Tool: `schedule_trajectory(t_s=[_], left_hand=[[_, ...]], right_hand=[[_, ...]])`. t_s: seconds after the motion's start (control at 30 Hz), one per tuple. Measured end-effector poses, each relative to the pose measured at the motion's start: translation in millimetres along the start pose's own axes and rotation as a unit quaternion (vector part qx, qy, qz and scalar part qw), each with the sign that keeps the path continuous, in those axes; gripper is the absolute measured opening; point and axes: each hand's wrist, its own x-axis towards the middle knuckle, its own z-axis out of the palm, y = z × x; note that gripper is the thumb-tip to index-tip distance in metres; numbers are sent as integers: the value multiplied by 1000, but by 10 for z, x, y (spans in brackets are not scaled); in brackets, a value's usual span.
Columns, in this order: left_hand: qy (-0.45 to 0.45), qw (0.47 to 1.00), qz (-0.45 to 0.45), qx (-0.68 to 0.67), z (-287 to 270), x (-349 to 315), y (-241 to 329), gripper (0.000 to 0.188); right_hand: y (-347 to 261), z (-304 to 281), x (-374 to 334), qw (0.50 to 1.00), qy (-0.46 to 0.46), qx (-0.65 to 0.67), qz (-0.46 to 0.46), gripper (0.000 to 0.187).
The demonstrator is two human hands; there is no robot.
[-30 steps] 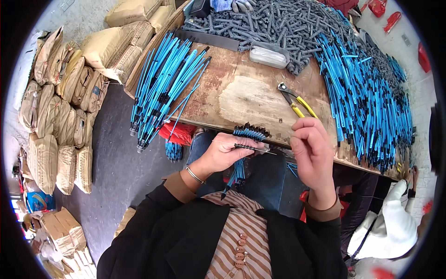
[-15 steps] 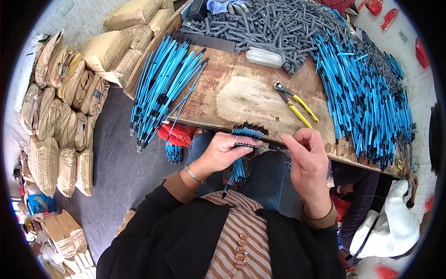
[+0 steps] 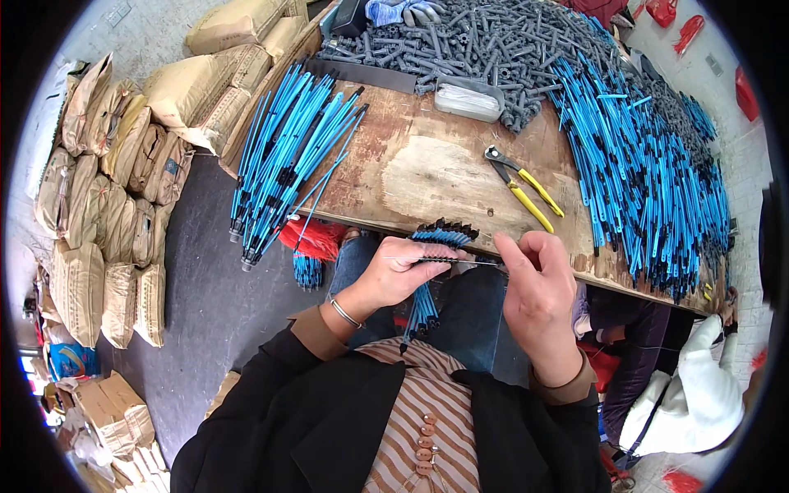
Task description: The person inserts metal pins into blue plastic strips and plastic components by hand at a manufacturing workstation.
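Observation:
My left hand [image 3: 394, 271] is closed around a bundle of blue strips with black ends [image 3: 445, 235], held just off the table's near edge above my lap. The black ends stick up past my fingers, and the blue lengths hang below the hand. A thin, straight wire [image 3: 468, 261] crosses the bundle from my left fingers toward the right. My right hand [image 3: 538, 287] is to the right of the bundle, thumb and fingers pinched together by the wire's right end. The exact grip point is hidden by the fingers.
On the wooden table [image 3: 436, 177] lie yellow-handled pliers [image 3: 524, 187], a small tray of thin wires [image 3: 469, 99] and a heap of grey plastic parts [image 3: 477, 45]. Blue strips are piled left [image 3: 288, 148] and right [image 3: 645, 181]. Brown sacks [image 3: 107, 205] stand left; another person's white sleeve [image 3: 711, 382] shows right.
My right hand has moved slightly nearer to me. The wire has shifted a little to the right, and the bundle's hanging ends have swung slightly right.

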Motion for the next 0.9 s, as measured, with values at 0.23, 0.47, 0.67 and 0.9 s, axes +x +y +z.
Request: schedule_trajectory(t_s=[0.23,0.47,0.67,0.9], left_hand=[[-2,1000,-5,10,-10,15,16,14],[7,1000,-8,-11,-5,-7,-23,15],[-14,1000,-1,-5,-17,11,-13,16],[-26,1000,-2,2,-29,29,22,16]], right_hand=[[13,44,-6,1000,14,3,2,36],[42,61,19,999,16,32,9,34],[41,0,108,999,-2,31,-26,33],[138,74,142,993,-23,116,-12,26]])
